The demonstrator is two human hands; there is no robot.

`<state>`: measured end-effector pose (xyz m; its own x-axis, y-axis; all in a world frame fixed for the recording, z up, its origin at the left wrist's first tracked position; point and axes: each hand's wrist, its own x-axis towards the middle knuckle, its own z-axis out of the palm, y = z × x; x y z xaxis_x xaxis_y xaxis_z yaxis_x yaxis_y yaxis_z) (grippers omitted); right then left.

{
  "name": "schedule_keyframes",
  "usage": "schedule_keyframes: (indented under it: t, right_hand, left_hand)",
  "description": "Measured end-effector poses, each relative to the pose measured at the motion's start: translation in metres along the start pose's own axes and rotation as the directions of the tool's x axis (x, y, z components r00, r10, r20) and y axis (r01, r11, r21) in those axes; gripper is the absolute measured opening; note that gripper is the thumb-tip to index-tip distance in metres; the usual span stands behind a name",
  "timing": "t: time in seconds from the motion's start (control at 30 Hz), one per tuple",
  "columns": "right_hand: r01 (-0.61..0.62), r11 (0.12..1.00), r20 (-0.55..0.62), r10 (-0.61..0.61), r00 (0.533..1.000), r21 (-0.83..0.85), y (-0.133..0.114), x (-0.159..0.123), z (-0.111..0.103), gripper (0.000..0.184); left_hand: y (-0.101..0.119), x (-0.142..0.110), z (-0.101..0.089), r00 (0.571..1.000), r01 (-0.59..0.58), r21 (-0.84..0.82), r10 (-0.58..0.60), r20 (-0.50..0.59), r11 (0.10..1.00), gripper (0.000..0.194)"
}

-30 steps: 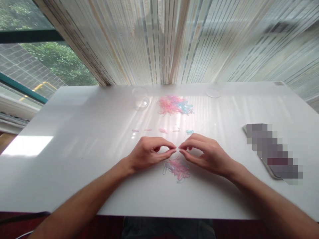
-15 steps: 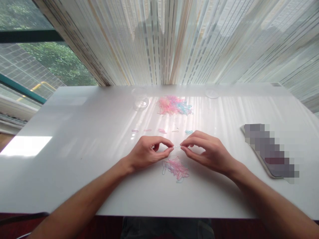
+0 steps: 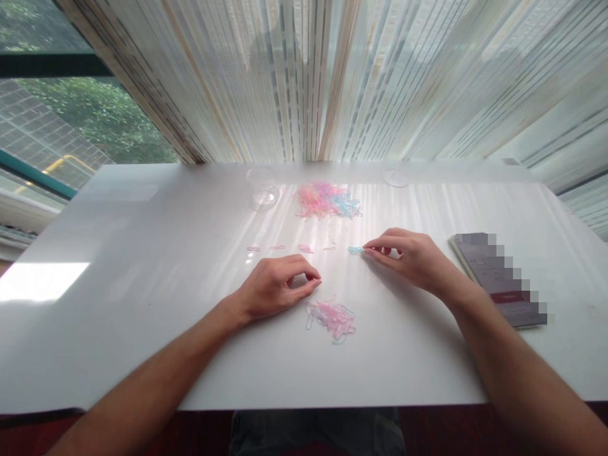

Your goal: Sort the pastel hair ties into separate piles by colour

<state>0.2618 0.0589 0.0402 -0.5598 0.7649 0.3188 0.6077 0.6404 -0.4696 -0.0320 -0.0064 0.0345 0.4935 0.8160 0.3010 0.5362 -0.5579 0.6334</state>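
My right hand [image 3: 403,256] has thumb and forefinger pinched at the right end of a small group of blue paper clips [image 3: 354,250]; it looks closed on a blue paper clip. My left hand [image 3: 280,285] rests to the left, thumb and forefinger tips together; anything between them is too small to make out. Just in front of that hand lies a loose pile of pink and pale paper clips [image 3: 335,318]. The blue group ends a row with a pale clip [image 3: 329,248], pink clips [image 3: 305,248], another pink clip [image 3: 277,247] and a mauve clip [image 3: 253,249].
Farther back is a bigger heap of mixed pink, orange and blue paper clips [image 3: 323,200]. A clear round container [image 3: 263,197] stands left of it, and a clear lid [image 3: 396,178] lies right. A blurred dark phone-like object [image 3: 498,278] lies at the right of the white table [image 3: 118,342].
My hands have parted. The right one has moved right and away from me to the blue clips; the left stays nearly in place. The thin piece between their fingertips no longer shows there.
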Motion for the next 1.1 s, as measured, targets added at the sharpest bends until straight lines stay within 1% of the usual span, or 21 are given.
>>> schedule_keyframes:
  t: [0.13, 0.3, 0.4, 0.53, 0.67, 0.73, 0.8, 0.87, 0.93, 1.0, 1.1]
  right_hand:
    - [0.003, 1.000, -0.007, -0.003, 1.000, -0.002, 0.003, 0.000, 0.005, 0.021]
    - [-0.009, 1.000, 0.005, 0.009, 1.000, -0.006, 0.004, 0.000, 0.005, 0.019]
    - [-0.008, 1.000, 0.002, 0.008, 1.000, -0.002, 0.004, 0.000, 0.003, 0.019]
    - [0.007, 1.000, -0.010, -0.007, 1.000, -0.012, -0.001, -0.001, 0.001, 0.017]
    - [0.063, 0.998, -0.036, -0.062, 0.997, 0.026, -0.017, -0.003, 0.000, 0.014]
    - [0.109, 0.988, 0.030, -0.112, 0.993, 0.110, -0.029, -0.004, 0.001, 0.014]
    - [0.116, 0.974, 0.152, -0.147, 0.977, 0.196, -0.040, -0.006, 0.004, 0.014]
    - [0.106, 0.962, 0.264, -0.174, 0.949, 0.253, -0.050, -0.008, 0.007, 0.014]
    - [0.099, 0.954, 0.342, -0.197, 0.919, 0.284, -0.058, -0.009, 0.011, 0.014]
    - [0.095, 0.950, 0.379, -0.209, 0.901, 0.298, -0.062, -0.010, 0.013, 0.013]
    - [0.095, 0.949, 0.387, -0.213, 0.897, 0.301, -0.064, -0.011, 0.016, 0.013]
  left_hand:
    - [-0.001, 0.000, 0.000, 1.000, -0.007, 0.009, 0.007, 0.012, 1.000, 0.009]
    - [-0.001, 0.000, 0.000, 1.000, -0.020, -0.011, 0.020, 0.013, 1.000, 0.009]
    - [0.001, 0.000, -0.002, 0.999, -0.027, -0.037, 0.028, 0.033, 0.999, 0.010]
    - [0.006, -0.001, -0.007, 0.992, -0.024, -0.058, 0.031, 0.122, 0.998, 0.013]
    - [0.009, -0.003, -0.014, 0.972, -0.019, -0.020, 0.023, 0.233, 1.000, 0.016]
    - [0.010, -0.004, -0.016, 0.964, -0.012, -0.009, 0.014, 0.267, 1.000, 0.018]
    - [0.010, -0.005, -0.018, 0.958, -0.002, 0.002, 0.001, 0.286, 1.000, 0.019]
    - [0.011, -0.005, -0.018, 0.957, -0.003, 0.014, -0.001, 0.290, 1.000, 0.018]
    - [0.010, -0.005, -0.017, 0.957, -0.010, 0.025, 0.003, 0.289, 1.000, 0.017]
    - [0.010, -0.005, -0.015, 0.957, -0.013, 0.030, 0.004, 0.290, 0.999, 0.016]
    - [0.009, -0.005, -0.014, 0.956, -0.013, 0.028, 0.005, 0.294, 1.000, 0.013]
